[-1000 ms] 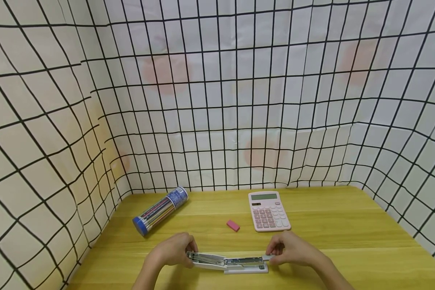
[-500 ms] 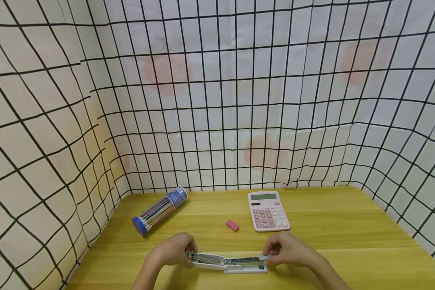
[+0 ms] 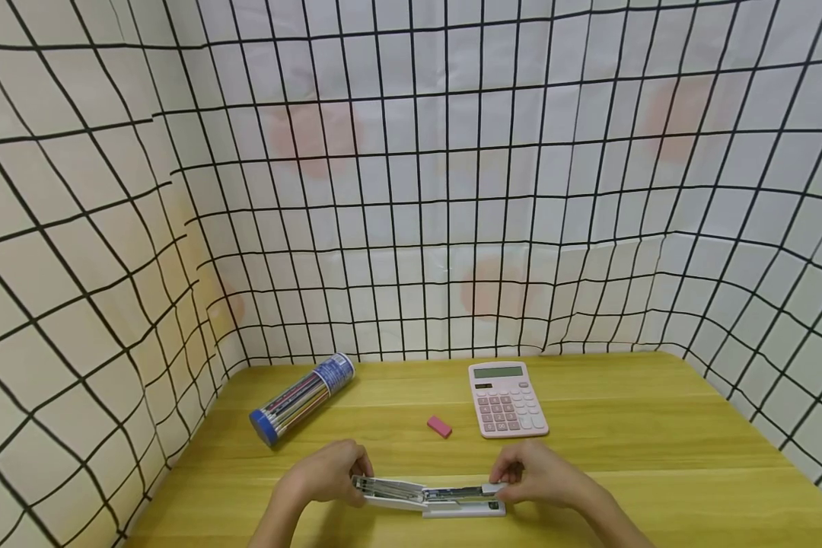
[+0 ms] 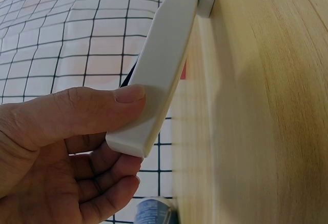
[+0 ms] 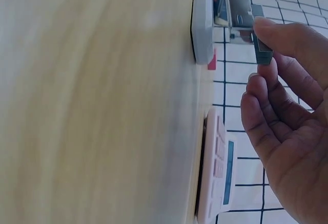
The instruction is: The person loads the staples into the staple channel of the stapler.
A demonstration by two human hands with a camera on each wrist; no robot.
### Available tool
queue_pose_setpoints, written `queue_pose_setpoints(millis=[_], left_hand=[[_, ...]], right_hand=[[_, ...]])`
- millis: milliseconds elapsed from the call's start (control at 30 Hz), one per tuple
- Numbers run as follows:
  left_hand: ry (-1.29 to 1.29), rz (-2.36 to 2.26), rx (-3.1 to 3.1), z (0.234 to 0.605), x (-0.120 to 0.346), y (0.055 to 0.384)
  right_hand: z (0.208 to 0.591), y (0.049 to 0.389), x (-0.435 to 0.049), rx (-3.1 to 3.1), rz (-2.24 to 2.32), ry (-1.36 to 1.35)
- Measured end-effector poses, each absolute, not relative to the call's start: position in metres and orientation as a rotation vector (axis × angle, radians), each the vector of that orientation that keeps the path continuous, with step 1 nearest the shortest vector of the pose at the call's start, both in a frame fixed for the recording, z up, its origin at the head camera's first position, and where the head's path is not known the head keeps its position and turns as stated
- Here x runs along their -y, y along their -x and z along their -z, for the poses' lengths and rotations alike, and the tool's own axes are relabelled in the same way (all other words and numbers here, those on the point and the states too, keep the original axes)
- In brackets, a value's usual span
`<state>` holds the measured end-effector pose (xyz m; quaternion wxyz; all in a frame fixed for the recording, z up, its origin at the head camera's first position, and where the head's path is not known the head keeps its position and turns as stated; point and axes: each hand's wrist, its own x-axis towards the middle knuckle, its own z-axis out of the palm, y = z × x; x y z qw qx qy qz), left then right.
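A white stapler [image 3: 464, 511] lies opened out near the table's front, its metal staple channel [image 3: 452, 493] exposed. My left hand [image 3: 330, 473] grips the end of its raised top cover [image 4: 156, 67], thumb flat on the white outer face in the left wrist view. Between thumb and fingers, my right hand [image 3: 543, 478] pinches a grey strip of staples [image 5: 264, 52]. This strip overlaps the right end of the channel. In the right wrist view the thumb lies on the strip's upper side, and the other fingers curl below it.
Beyond the stapler lie a small pink eraser [image 3: 439, 426] and a pink calculator [image 3: 508, 399]. A clear tube of pencils [image 3: 303, 399] with a blue lid rests at the back left. Grid-patterned white cloth [image 3: 411, 190] surrounds the wooden table [image 3: 616, 426].
My right hand has slid a little to the left with the staples, farther over the channel. The left hand and the stapler stay in place.
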<state>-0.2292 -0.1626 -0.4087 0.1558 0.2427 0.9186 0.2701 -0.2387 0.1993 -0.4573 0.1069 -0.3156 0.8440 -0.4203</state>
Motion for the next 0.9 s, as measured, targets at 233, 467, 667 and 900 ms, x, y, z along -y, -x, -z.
queue_pose_setpoints(millis=[233, 467, 667, 900], left_hand=[[-0.693, -0.77, -2.632, 0.408, 0.162, 0.228], [-0.693, -0.767, -2.635, 0.407, 0.162, 0.228], [-0.689, -0.762, -2.636, 0.407, 0.162, 0.228], [-0.692, -0.768, -2.633, 0.407, 0.162, 0.228]], right_hand=[[0.461, 0.238, -0.194, -2.511, 1.222, 0.963], [0.46, 0.237, -0.19, -2.519, 1.221, 0.977], [0.46, 0.237, -0.187, -2.543, 1.192, 1.001], [0.458, 0.237, -0.184, -2.573, 1.162, 1.047]])
